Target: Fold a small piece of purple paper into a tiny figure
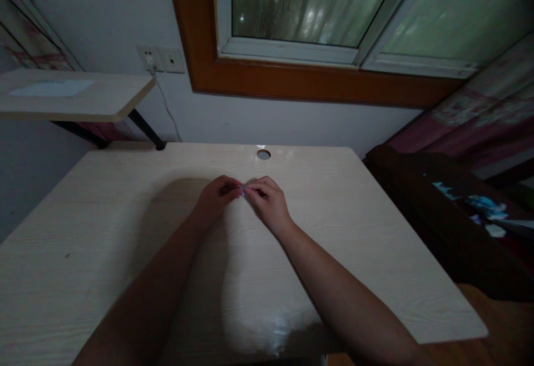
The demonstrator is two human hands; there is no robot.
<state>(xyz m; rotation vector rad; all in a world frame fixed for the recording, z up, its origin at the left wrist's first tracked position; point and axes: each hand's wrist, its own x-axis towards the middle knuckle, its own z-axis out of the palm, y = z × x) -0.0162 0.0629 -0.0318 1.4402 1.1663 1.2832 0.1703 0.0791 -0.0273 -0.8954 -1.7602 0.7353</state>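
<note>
My left hand [214,200] and my right hand [270,202] meet above the middle of the pale wooden desk [334,204]. Between their fingertips is a tiny bluish-white piece [242,190]. Both hands are closed, thumb against fingers, and pinch it from opposite sides. The piece is mostly covered by the fingers and too small for its kind to be made out. Shadows of both arms fall on the desktop.
A round cable hole [263,154] lies near the desk's back edge. At the left a raised shelf [125,96] carries a white sheet [52,88]. A cable [167,107] runs down from a wall socket [149,58]. A dark seat [425,188] with blue items stands at the right.
</note>
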